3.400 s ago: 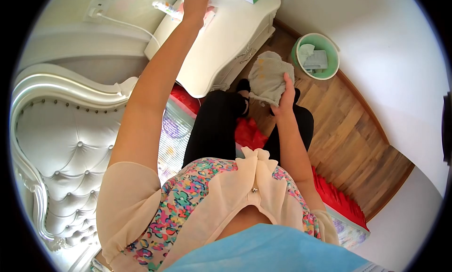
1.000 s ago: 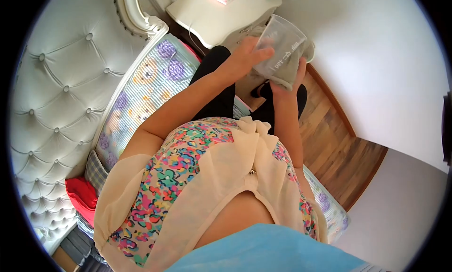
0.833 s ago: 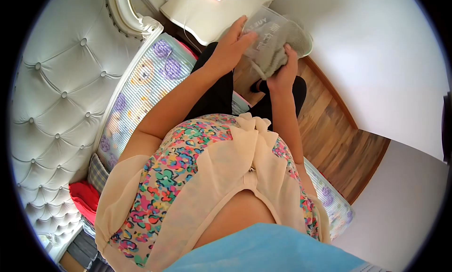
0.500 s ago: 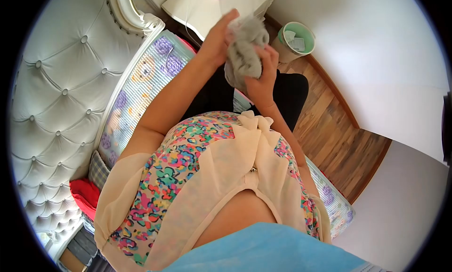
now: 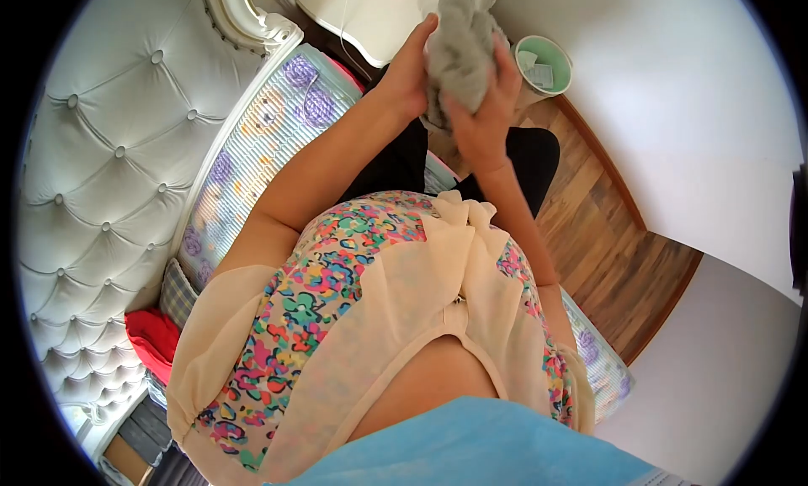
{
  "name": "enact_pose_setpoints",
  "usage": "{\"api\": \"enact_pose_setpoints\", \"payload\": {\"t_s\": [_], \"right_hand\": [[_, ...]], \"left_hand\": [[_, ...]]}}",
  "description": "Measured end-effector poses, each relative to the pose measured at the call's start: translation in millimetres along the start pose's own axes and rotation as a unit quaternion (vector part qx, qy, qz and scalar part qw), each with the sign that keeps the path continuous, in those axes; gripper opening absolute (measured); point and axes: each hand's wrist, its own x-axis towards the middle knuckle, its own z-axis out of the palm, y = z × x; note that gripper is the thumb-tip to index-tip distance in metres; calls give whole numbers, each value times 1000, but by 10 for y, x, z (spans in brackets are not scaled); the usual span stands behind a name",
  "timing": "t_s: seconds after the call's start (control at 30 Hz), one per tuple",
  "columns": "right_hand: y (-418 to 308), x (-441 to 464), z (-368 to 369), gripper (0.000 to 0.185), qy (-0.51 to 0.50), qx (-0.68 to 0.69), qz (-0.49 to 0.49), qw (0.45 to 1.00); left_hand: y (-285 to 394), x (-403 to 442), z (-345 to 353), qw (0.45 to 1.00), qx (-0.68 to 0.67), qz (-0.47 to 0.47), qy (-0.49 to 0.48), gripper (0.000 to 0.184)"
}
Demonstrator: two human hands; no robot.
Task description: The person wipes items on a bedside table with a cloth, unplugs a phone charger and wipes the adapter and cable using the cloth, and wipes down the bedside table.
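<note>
Wood-grain floor; right hand clamps fingers on fuzzy grey cloth; left hand, fingers hidden (can't tell).

No text, label, brand, number or sign is being shown legibly. Faint, tiny print-like marks are being shown along the pale edge strip of the blue sheet-like material at the bottom of the head view, but they are being rendered too small to be read.
</note>
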Motion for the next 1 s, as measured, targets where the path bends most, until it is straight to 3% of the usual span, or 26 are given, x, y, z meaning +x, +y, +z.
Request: {"api": "enact_pose_setpoints", "payload": {"t_s": [0.03,0.13,0.2,0.3,0.37,0.47,0.5,0.53,0.57,0.6,0.67,0.73,0.8,0.87,1.0], "right_hand": [[19,-71,34,47,1,-152,-118,981],[261,-366,133,54,18,-148,-133,980],[386,-446,91,49,27,-149,-136,979],[545,-453,0,44,-8,-158,-95,983],[586,-416,-14,39,74,-23,116,990],[29,-125,-97,40,137,97,126,978],[16,-95,-86,47,123,69,51,989],[-31,-86,-108,47,126,68,52,988],[-91,-61,-138,50,53,-76,-53,994],[-164,-29,-142,54,-22,-219,-154,963],[38,-103,-54,57,-26,-232,-178,956],[259,-202,-61,56,-4,-170,-129,977],[468,-313,-119,55,13,-156,-118,981],[788,-408,-166,47,42,8,134,990],[389,-142,-301,44,141,130,213,958]], "left_hand": [[-15,2,-6,1000,-17,10,9,54],[-49,4,-117,999,-7,-8,48,55],[-39,0,-75,995,-31,-9,98,60],[110,-6,-42,999,-17,-22,47,68],[162,-18,-32,998,4,-31,60,69],[165,42,8,996,20,-35,74,66],[118,101,-20,996,-7,-46,72,65],[77,147,-46,996,-33,-57,67,65],[33,175,-77,996,-31,-58,65,65],[4,157,-54,999,43,-8,27,65],[-27,100,-22,992,115,42,-11,65],[47,24,70,997,-16,-35,62,66],[74,-22,0,997,-23,-32,73,67],[157,-96,-66,997,-21,-78,-23,69],[203,-90,-148,993,64,-70,-65,66]]}}
